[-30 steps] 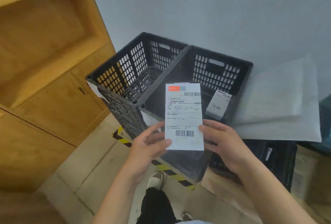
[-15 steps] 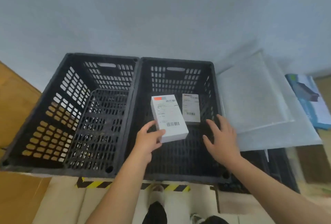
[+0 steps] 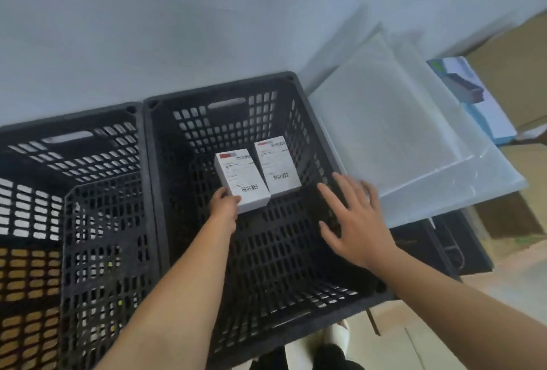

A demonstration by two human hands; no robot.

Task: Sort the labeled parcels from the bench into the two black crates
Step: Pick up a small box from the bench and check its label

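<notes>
I had the left hand (image 3: 226,205) pinching the parcel's (image 3: 241,180) near end inside the right crate (image 3: 225,121). The parcel's long axis ran 5 to 11 o'clock, with the second parcel (image 3: 276,165) just beside it at 2 o'clock. The right hand (image 3: 352,221) hovered spread and empty at 3 o'clock.
</notes>
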